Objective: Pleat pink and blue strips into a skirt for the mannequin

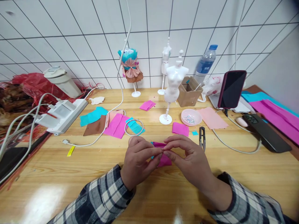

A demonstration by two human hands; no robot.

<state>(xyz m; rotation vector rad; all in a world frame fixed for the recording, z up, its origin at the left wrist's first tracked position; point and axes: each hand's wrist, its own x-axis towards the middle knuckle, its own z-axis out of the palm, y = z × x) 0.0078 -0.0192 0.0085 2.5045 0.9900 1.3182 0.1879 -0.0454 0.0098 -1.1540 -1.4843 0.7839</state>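
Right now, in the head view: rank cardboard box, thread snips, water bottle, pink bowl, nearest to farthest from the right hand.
From the right hand:
1. Thread snips: just beyond it, rightward
2. Pink bowl: farther forward
3. Cardboard box: behind the bowl
4. Water bottle: back, by the wall

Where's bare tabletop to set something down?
Bare tabletop: between the yellow tag and left sleeve; between the right sleeve and flat phone. Crowded: beyond the left hand and right hand, with colored sheets, the front dress form and pink bowl.
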